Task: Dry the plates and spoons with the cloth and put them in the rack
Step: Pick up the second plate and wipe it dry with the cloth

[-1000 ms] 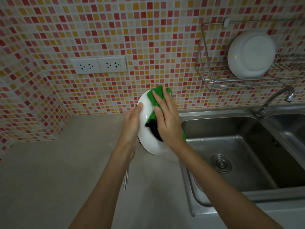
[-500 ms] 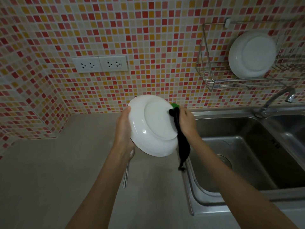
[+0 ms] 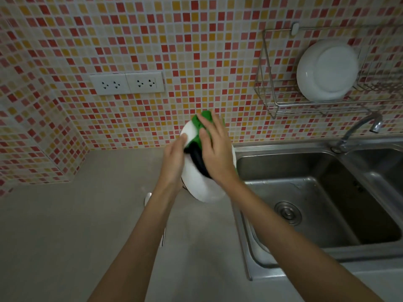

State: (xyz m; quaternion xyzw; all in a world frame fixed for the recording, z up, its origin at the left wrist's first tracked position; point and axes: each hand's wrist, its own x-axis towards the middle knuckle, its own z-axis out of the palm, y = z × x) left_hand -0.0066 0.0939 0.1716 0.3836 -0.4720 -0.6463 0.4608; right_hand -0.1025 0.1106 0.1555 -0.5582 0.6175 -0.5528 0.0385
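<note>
Closest to you, your two forearms reach forward over the grey countertop point(image 3: 65, 225). Under your left forearm lies a metal spoon point(image 3: 147, 198), mostly hidden, with its bowl showing on the left of the arm.

Past it, your left hand point(image 3: 174, 162) grips the left rim of a white plate point(image 3: 200, 189), thumb on the near face and the fingers curled behind it. You hold the plate tilted on edge in the air, above the counter just left of the sink. Your right hand point(image 3: 216, 153) lies flat against the plate's face, its fingers straight and pressing a green cloth point(image 3: 205, 118) onto it. The cloth shows a dark patch beneath your palm, and its green end sticks out above the fingertips.

To the right sits a steel sink point(image 3: 327, 249) with a round drain point(image 3: 287, 212), and a second basin lies beyond it at the frame edge. A curved faucet point(image 3: 359, 131) rises behind the sink.

On the mosaic tile wall point(image 3: 152, 40) a double socket panel point(image 3: 127, 83) sits to the left. High on the right hangs a wire rack point(image 3: 270, 101), with a second white plate point(image 3: 327, 70) standing on edge inside it, its underside towards you.
</note>
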